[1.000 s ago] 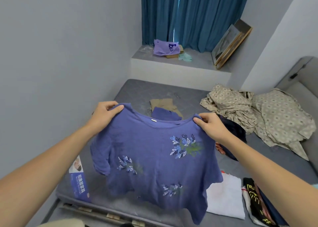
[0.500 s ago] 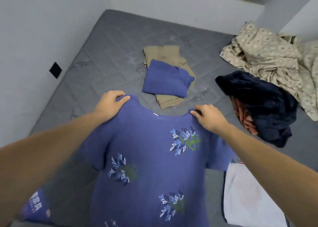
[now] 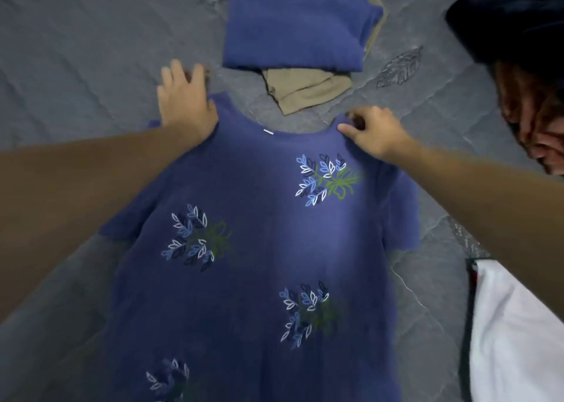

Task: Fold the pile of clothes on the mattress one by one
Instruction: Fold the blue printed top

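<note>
A blue T-shirt with leaf prints lies spread flat on the grey mattress, neck away from me. My left hand rests on its left shoulder with the fingers stretched out onto the mattress. My right hand pinches the right shoulder seam beside the neck opening. Just beyond the collar lie a folded blue garment on top of a folded tan garment.
A heap of dark navy and rust-coloured clothes sits at the right edge. A white garment lies at the lower right, next to the shirt's hem side.
The shirt came down from being held in the air and now lies flat on the mattress. My left hand let go of its grip and spread open; my view tilted downward.
</note>
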